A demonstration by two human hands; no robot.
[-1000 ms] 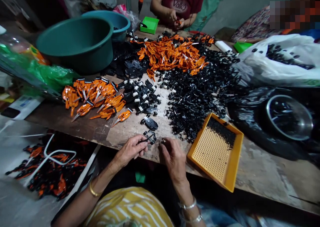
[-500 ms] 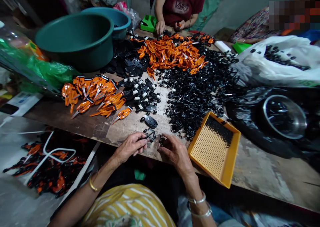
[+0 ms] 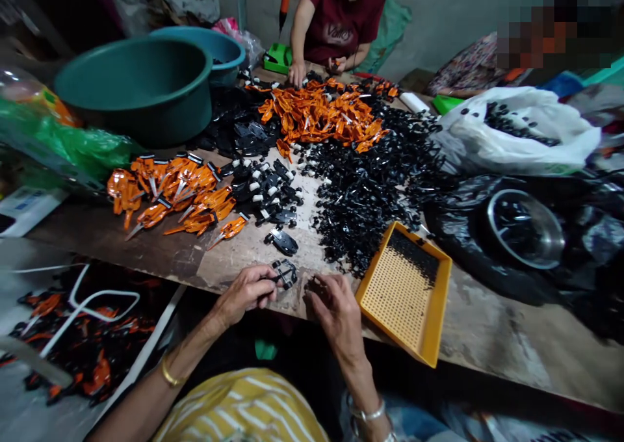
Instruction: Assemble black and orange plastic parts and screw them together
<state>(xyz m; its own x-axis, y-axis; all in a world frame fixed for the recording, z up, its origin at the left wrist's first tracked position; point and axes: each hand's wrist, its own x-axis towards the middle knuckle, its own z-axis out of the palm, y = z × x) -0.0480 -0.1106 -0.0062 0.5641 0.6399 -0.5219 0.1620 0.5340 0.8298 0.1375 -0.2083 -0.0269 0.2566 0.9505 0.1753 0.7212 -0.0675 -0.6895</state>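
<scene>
Hands rest apart at the near edge of the counter (image 3: 487, 331): the left hand (image 3: 248, 292) is pinched on a part, the right hand (image 3: 337, 305) curled, its grip impossible to tell. A green tub (image 3: 192, 117) stands far left. Black parts (image 3: 351, 195) lie heaped mid-counter, orange bodies (image 3: 322, 117) behind them. A yellow tray (image 3: 439, 318) sits just beside the right hand. One chassis (image 3: 283, 241) lies beyond the left hand, whose fingers hold a black frame (image 3: 286, 274).

A big green tub (image 3: 146, 127) and a blue tub (image 3: 228, 73)
A shiny green plastic bag (image 3: 82, 136) sits beside the big green tub.
</scene>
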